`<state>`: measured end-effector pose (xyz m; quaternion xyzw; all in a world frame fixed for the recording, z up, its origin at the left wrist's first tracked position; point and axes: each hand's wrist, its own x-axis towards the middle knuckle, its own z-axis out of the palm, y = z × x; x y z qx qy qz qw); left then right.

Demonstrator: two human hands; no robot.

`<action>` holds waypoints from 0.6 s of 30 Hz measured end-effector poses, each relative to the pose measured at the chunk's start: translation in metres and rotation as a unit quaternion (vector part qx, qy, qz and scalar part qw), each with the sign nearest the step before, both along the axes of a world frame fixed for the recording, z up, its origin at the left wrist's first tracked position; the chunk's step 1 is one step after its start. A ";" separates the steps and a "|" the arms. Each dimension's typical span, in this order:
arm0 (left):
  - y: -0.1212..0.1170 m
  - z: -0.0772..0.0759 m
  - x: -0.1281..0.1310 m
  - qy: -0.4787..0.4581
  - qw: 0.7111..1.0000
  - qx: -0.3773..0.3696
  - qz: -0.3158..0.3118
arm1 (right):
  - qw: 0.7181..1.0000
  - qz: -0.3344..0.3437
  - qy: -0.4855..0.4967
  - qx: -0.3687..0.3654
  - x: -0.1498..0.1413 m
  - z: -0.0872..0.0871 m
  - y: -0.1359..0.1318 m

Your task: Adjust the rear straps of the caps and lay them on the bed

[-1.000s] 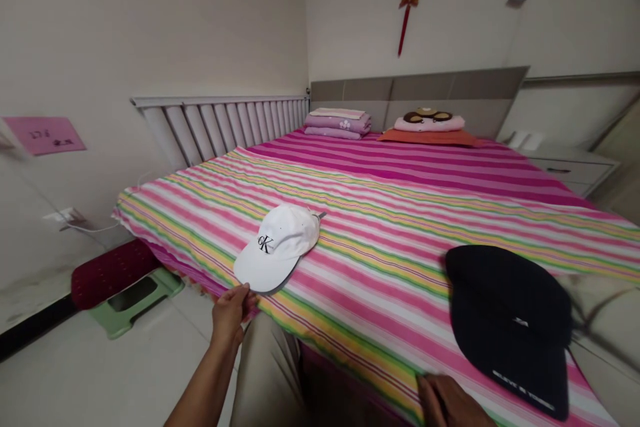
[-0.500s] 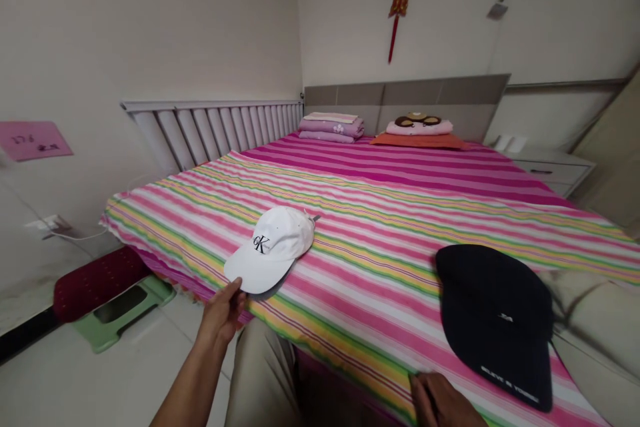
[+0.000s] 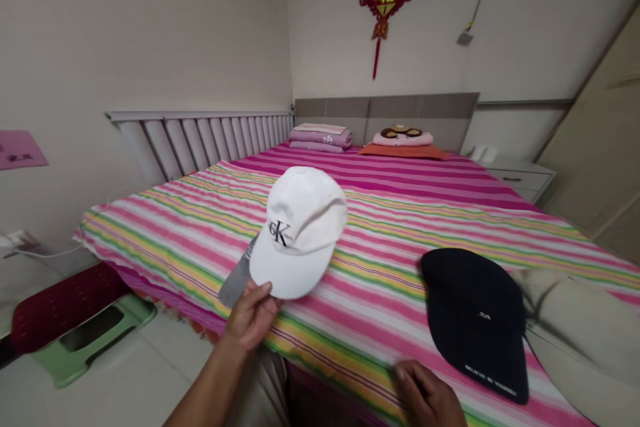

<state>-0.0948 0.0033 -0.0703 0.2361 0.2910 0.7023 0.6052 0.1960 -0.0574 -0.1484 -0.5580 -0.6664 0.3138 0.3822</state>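
My left hand [image 3: 254, 315] pinches the brim of a white baseball cap [image 3: 310, 210] with black letters on its front. The cap is tilted up above the bed, its crown leaning away from me. Partly covered by it, a grey cap [image 3: 236, 281] shows its brim on the striped sheet. My right hand [image 3: 430, 395] rests at the bed's near edge, fingers curled in, with nothing visible in them. To its right lies a black cap [image 3: 475, 313] with white lettering on the brim. Beside that sits a beige hat [image 3: 593, 330], partly cut off by the frame.
The bed [image 3: 370, 320] has a striped sheet. Folded purple bedding [image 3: 320, 139] and a pink pile [image 3: 403, 140] lie by the headboard [image 3: 420, 117]. A green stool [image 3: 100, 337] stands on the floor at left; a white nightstand [image 3: 523, 177] is at far right.
My left hand has lifted the white cap off the bed and moved it rightward, uncovering part of the grey cap. My right hand stays by the bed edge. The view has shifted a little.
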 end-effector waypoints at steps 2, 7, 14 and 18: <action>-0.014 -0.017 0.024 -0.021 0.997 -0.026 -0.068 | 0.981 0.034 0.177 -0.072 -0.009 0.023 0.008; -0.050 -0.061 0.073 -0.069 0.972 -0.057 -0.217 | 0.805 0.099 0.575 -0.111 -0.026 0.073 0.027; -0.065 -0.078 0.089 -0.116 0.945 -0.105 -0.286 | 0.730 0.007 0.671 -0.131 -0.029 0.090 0.039; -0.060 -0.087 0.080 -0.138 0.934 -0.110 -0.312 | 0.713 0.073 0.667 -0.204 -0.029 0.095 0.039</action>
